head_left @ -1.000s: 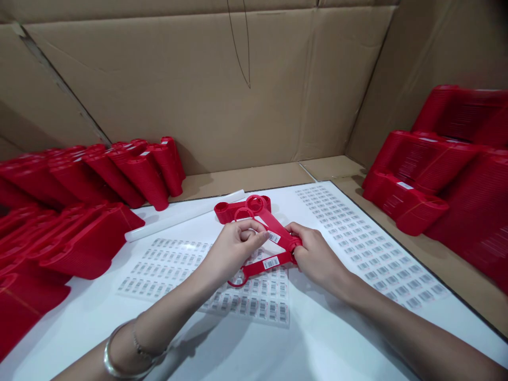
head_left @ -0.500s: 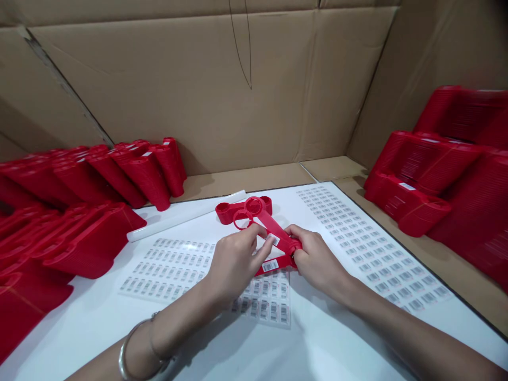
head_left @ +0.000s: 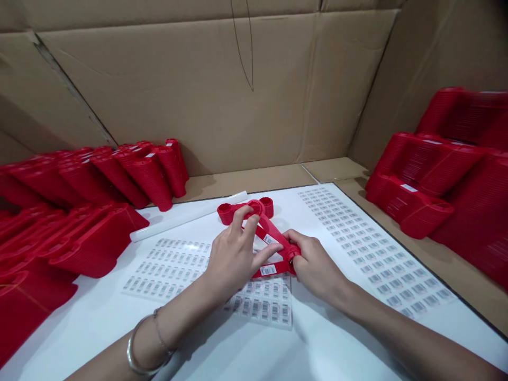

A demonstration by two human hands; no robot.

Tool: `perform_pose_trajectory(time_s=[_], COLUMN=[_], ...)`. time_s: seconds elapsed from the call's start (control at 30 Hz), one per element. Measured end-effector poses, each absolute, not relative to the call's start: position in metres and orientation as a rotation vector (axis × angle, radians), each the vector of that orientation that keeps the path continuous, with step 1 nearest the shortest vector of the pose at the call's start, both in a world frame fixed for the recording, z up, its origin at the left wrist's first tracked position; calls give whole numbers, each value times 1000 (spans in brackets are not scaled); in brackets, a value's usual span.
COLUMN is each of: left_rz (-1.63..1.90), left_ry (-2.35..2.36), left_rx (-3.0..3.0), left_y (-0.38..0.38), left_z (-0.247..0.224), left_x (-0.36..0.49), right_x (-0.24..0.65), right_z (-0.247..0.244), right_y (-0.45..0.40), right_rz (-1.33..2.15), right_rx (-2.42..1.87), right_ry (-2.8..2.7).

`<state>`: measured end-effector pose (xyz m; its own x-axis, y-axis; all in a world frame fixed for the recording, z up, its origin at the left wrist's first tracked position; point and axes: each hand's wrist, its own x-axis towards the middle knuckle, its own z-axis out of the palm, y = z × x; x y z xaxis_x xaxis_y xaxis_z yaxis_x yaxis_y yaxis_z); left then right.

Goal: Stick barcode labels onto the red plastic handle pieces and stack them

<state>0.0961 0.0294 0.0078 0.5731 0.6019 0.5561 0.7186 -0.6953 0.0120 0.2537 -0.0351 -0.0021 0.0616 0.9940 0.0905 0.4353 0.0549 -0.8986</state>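
My right hand (head_left: 315,262) is closed on one end of several red plastic pieces (head_left: 292,252), which fan out to the left. Two of these strips carry white barcode labels, one near the middle and one lower down (head_left: 268,270). Over the fanned pieces, my left hand (head_left: 234,251) has its fingers apart, the thumb stretched toward the strips; whether the thumb touches them is unclear. Just behind lies a short stack of red pieces (head_left: 225,214). Under my left hand is a sheet of barcode labels (head_left: 170,267).
A second label sheet (head_left: 369,248) lies at the right of the white table (head_left: 333,349). Behind the left sheet is a white roll (head_left: 186,217). Red stacks crowd the left side (head_left: 95,238) and right side (head_left: 426,206). Cardboard walls (head_left: 278,95) stand behind.
My left hand has opened, its fingers lifting off the labelled strip. A barcode label now lies flat on the middle strip. My right hand still holds the red pieces.
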Motion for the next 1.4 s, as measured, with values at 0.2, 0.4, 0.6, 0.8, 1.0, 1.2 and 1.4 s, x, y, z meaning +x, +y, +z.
perform_pose_trajectory(time_s=[0.2,0.4,0.6,0.8,1.0,1.2,1.4], left_rz=[-1073,-1229,-634,-208,-168,-162,-80], left_ry=[-968,-866,-1231,-1125,-1041,-1056,-1141], left_rx=[-2609,-2556,-2835,-3020,-3113,-3120,-3120], left_y=[40,42,38,35,35,34,35], left_z=[7,13,21,17,13,12,18], left_x=[94,91,90,89,86,89,89], right_x=[253,260,266,267,267,267,268], right_z=[-1,-4,-4,-4,-3,-2,-1], right_y=[-37,-30,-25,-25,-26,-26,-26], right_rz=[925,911,848,813,832,835,817], right_rx=[-1447,-1452,-1552,-1696,-1684,-1692,-1699], right_ry=[-1470,-1425,-1473,-1532,-1536,-1540,-1545])
